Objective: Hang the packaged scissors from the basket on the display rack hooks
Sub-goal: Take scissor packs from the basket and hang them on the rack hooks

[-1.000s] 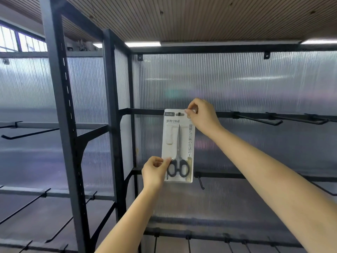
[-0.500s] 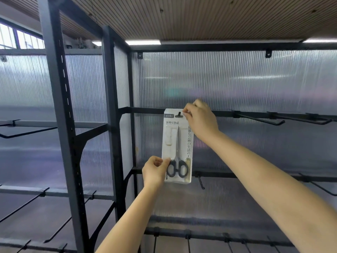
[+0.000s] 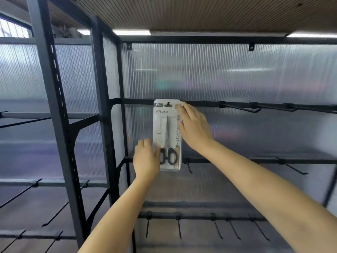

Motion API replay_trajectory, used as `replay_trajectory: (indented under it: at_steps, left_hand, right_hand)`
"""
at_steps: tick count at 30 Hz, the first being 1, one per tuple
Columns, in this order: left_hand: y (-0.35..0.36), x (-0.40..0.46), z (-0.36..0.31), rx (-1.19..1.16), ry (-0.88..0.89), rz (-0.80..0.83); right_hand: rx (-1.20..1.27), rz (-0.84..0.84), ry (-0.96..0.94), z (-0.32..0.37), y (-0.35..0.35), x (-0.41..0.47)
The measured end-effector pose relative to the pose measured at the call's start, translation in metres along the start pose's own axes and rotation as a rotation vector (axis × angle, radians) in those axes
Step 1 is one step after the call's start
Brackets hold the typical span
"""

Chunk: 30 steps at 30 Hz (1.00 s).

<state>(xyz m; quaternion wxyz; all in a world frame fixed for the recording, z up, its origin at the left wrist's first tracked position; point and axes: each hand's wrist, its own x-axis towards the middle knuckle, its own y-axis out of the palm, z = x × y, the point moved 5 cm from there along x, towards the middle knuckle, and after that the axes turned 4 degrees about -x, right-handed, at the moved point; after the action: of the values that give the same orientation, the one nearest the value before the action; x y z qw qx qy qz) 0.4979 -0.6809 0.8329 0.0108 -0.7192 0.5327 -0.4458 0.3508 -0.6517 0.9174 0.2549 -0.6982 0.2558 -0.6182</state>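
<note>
Both hands meet the packaged scissors [image 3: 167, 136], hanging upright, long axis vertical, on a rack hook [image 3: 168, 103]. Left hand [image 3: 145, 160] grips its lower-left edge; right hand [image 3: 194, 127] lies straight-fingered at its upper right.

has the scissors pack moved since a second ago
Yes. The scissors pack has gone back along the hook toward the top rail; the hook tip now pokes through its hang hole. Before, the hole was short of the tip.
</note>
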Motion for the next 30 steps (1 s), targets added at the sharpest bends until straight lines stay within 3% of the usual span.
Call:
replay_trajectory:
  at_steps: [3,7,16,21,24,30]
  left_hand:
    - [-0.003,-0.012,-0.026,0.13,0.27,-0.033]
    - [0.012,-0.042,-0.061,0.159,0.449,0.058]
    - [0.103,-0.157,-0.159,-0.086,0.582,0.455]
    - [0.16,-0.234,-0.219,-0.188,0.677,0.625]
    - [0.194,-0.297,-0.255,-0.167,0.708,0.845]
    - [0.25,-0.435,-0.336,-0.201,0.84,1.116]
  right_hand:
    - [-0.035,0.071,0.023,-0.005,-0.008,-0.028]
    - [-0.08,0.143,0.096,-0.021,-0.02,-0.074]
    - [-0.167,0.293,0.406,-0.119,-0.047,-0.231]
    - [-0.22,0.343,0.684,-0.189,-0.08,-0.345]
    - [-0.242,0.312,0.889,-0.227,-0.109,-0.423]
    - [-0.297,0.372,1.184,-0.289,-0.17,-0.583]
